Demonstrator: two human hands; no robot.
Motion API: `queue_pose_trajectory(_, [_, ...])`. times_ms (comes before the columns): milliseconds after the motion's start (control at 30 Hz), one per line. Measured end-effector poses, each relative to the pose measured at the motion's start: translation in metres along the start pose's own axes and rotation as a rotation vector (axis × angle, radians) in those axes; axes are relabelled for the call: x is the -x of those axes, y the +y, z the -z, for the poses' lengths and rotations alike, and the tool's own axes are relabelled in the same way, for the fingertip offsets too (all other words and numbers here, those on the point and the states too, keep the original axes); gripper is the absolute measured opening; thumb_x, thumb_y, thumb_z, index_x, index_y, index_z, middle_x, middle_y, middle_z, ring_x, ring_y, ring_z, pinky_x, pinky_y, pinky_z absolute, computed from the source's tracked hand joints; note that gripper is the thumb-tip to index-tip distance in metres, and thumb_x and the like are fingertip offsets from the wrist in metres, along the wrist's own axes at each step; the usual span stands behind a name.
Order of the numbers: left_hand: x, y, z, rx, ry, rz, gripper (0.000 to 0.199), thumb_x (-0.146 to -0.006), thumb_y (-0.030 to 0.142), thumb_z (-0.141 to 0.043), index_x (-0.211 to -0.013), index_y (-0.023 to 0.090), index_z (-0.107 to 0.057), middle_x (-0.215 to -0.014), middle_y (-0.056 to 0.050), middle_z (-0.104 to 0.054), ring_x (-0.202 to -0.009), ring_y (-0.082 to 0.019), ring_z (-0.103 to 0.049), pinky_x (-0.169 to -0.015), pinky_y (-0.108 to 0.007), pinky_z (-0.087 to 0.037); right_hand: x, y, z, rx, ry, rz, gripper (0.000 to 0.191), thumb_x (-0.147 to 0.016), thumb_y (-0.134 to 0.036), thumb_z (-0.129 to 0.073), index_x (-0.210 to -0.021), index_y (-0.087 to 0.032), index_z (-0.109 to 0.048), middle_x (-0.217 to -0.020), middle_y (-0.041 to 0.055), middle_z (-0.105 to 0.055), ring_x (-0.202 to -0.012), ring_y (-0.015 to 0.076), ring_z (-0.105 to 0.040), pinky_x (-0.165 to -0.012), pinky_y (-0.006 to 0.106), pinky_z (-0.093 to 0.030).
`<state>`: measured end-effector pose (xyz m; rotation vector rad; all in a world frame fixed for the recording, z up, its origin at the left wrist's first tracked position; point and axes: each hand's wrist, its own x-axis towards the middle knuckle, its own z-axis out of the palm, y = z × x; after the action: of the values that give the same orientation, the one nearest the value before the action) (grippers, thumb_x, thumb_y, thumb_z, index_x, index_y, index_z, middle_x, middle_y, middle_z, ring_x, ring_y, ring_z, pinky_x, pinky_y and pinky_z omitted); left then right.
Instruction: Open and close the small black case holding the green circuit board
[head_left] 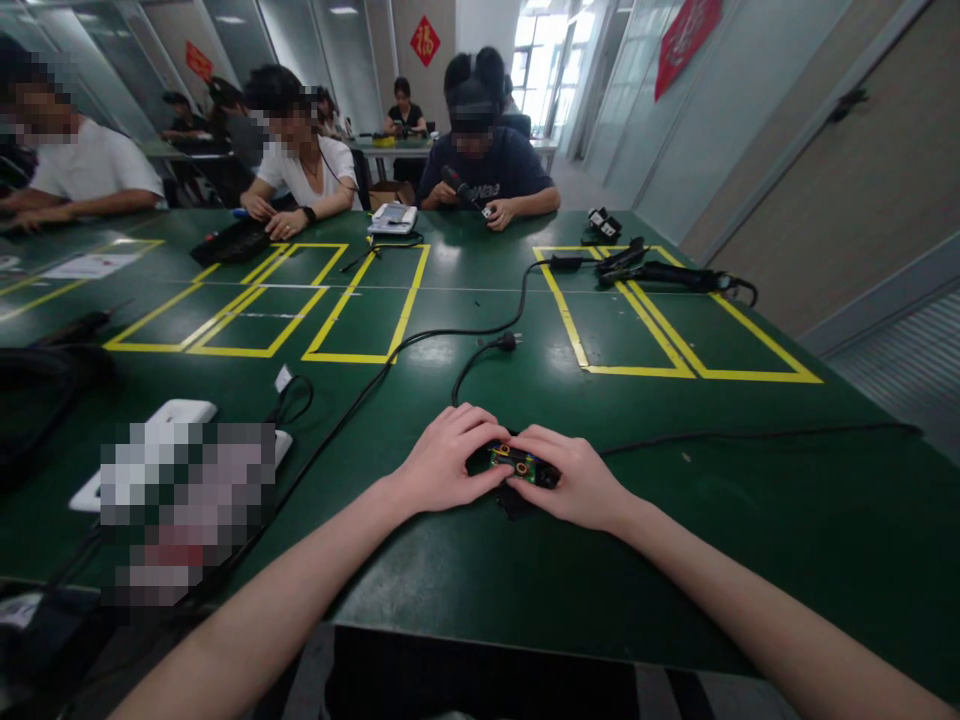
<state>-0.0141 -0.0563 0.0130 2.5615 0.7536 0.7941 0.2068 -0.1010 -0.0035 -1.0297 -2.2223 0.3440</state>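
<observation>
Between my hands, low over the green table, is a small black device with an exposed green circuit board [523, 464] that carries round copper-coloured parts. My left hand [452, 455] grips its left end, thumb in front and fingers behind. On the right end my right hand [574, 474] is closed, its thumb and index finger near the middle of the board. My fingers hide much of the black casing. A small dark piece [514, 503] lies just below the device. Behind my left hand rises a black cable with a two-pin plug [510, 341].
Yellow tape outlines [637, 372] mark the green table [750, 520]. A white power strip [176, 412] is at left, partly blurred out. A long black cable [390, 365] crosses the middle. Black tools [667, 272] lie at far right. Several people sit opposite, one holding a screwdriver [461, 186].
</observation>
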Motion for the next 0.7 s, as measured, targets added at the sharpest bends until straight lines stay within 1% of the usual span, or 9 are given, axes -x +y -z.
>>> queue_pose_trajectory(67, [0.0,0.001,0.001,-0.002,-0.015,0.006,0.029,-0.093,0.04,-0.065,-0.114,0.02,-0.065,-0.108,-0.008,-0.071,-0.102,-0.024,-0.064,-0.09,-0.04,-0.046,0.002,0.001,0.0,-0.02,0.075,0.008,0.029,-0.092,-0.028,-0.064,-0.12,-0.022,-0.066,-0.101,0.0081,-0.074,-0.086,0.0205,-0.073,-0.073,0.031,-0.06])
queue_pose_trajectory(167, [-0.001,0.003,0.002,0.015,-0.019,0.009,0.034,-0.091,0.043,-0.068,-0.116,0.02,-0.063,-0.106,-0.007,-0.073,-0.102,-0.024,-0.065,-0.099,-0.043,-0.041,0.003,0.003,0.003,-0.044,0.117,0.025,0.029,-0.093,-0.029,-0.064,-0.121,-0.022,-0.067,-0.1,0.0079,-0.075,-0.085,0.0202,-0.074,-0.074,0.03,-0.06])
queue_pose_trajectory(233, [-0.001,0.002,0.002,0.02,-0.04,0.002,0.039,-0.087,0.046,-0.072,-0.116,0.021,-0.063,-0.107,-0.007,-0.073,-0.102,-0.024,-0.065,-0.104,-0.045,-0.038,0.004,0.004,0.007,-0.066,0.107,0.029,0.028,-0.092,-0.029,-0.065,-0.119,-0.023,-0.068,-0.097,0.0072,-0.076,-0.082,0.0197,-0.074,-0.073,0.03,-0.06])
queue_pose_trajectory(300, [0.0,0.001,0.001,0.023,-0.083,-0.008,0.043,-0.083,0.049,-0.075,-0.114,0.021,-0.063,-0.108,-0.006,-0.072,-0.103,-0.024,-0.065,-0.106,-0.044,-0.037,0.004,0.004,0.01,-0.091,0.085,0.037,0.026,-0.091,-0.03,-0.066,-0.116,-0.023,-0.069,-0.094,0.0066,-0.077,-0.079,0.0192,-0.074,-0.071,0.029,-0.06])
queue_pose_trajectory(367, [0.0,0.0,0.0,0.018,-0.123,-0.017,0.042,-0.081,0.05,-0.077,-0.109,0.021,-0.064,-0.105,-0.006,-0.072,-0.102,-0.024,-0.065,-0.104,-0.042,-0.039,0.004,0.004,0.014,-0.116,0.057,0.054,0.025,-0.09,-0.03,-0.067,-0.113,-0.023,-0.07,-0.092,0.0062,-0.077,-0.076,0.0186,-0.073,-0.07,0.028,-0.059])
queue_pose_trajectory(467, [0.001,-0.001,-0.002,-0.013,-0.146,-0.002,0.038,-0.08,0.049,-0.078,-0.101,0.02,-0.066,-0.099,-0.005,-0.072,-0.099,-0.023,-0.065,-0.1,-0.041,-0.041,0.006,0.003,0.015,-0.139,0.022,0.075,0.023,-0.09,-0.031,-0.067,-0.111,-0.022,-0.07,-0.091,0.0058,-0.078,-0.075,0.0177,-0.074,-0.07,0.027,-0.058])
queue_pose_trajectory(567, [0.001,0.0,-0.002,-0.028,-0.154,0.014,0.035,-0.08,0.048,-0.079,-0.097,0.02,-0.068,-0.105,-0.006,-0.072,-0.102,-0.024,-0.065,-0.099,-0.042,-0.042,0.007,0.002,0.014,-0.141,0.001,0.083,0.023,-0.091,-0.031,-0.067,-0.111,-0.022,-0.069,-0.093,0.0057,-0.078,-0.077,0.0176,-0.074,-0.07,0.027,-0.057])
queue_pose_trajectory(633, [0.001,0.0,-0.002,-0.021,-0.16,0.017,0.037,-0.08,0.047,-0.079,-0.105,0.021,-0.07,-0.115,-0.007,-0.072,-0.109,-0.026,-0.065,-0.102,-0.043,-0.042,0.008,0.002,0.012,-0.131,-0.008,0.083,0.024,-0.091,-0.031,-0.067,-0.113,-0.022,-0.068,-0.096,0.0059,-0.078,-0.081,0.0182,-0.074,-0.072,0.028,-0.057])
queue_pose_trajectory(700, [0.001,0.0,-0.001,-0.006,-0.161,0.018,0.047,-0.08,0.046,-0.079,-0.119,0.023,-0.067,-0.125,-0.009,-0.07,-0.116,-0.027,-0.063,-0.106,-0.045,-0.042,0.008,0.003,0.01,-0.119,-0.015,0.075,0.025,-0.092,-0.031,-0.067,-0.115,-0.023,-0.067,-0.1,0.0061,-0.078,-0.086,0.019,-0.075,-0.076,0.029,-0.058])
